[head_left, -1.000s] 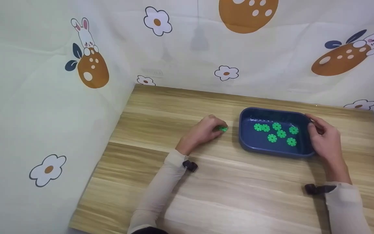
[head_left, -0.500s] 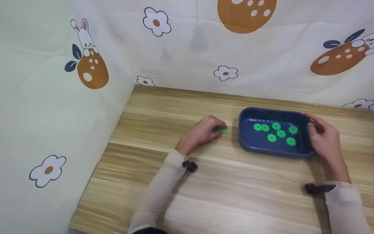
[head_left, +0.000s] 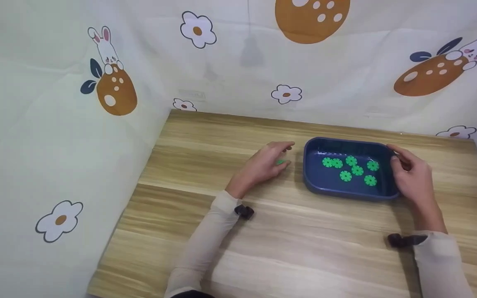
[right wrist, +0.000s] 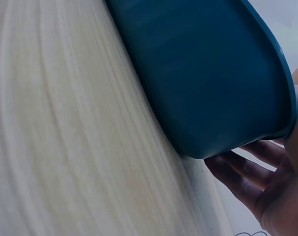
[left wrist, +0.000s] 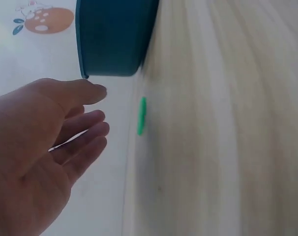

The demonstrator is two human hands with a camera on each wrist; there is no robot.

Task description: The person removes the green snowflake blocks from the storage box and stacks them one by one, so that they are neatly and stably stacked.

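Observation:
My left hand is just left of the dark blue plastic tray, its thumb and fingers spread apart with nothing between them. Beneath it a green notched disc lies on the table, separate from the fingertips in the left wrist view; the hand hides most of it in the head view. My right hand grips the right end of the tray, thumb over the rim and fingers against the outer wall. Inside the tray, several matching green discs lie scattered flat, a couple overlapping.
The wood-grain table extends in front of the tray and to its left. Behind and at the left rises a pale cloth printed with rabbits and flowers. Both wrists wear a small black camera.
My left thumb and fingers have parted and let go of the green disc, which stays on the table. The right hand and the tray have not moved.

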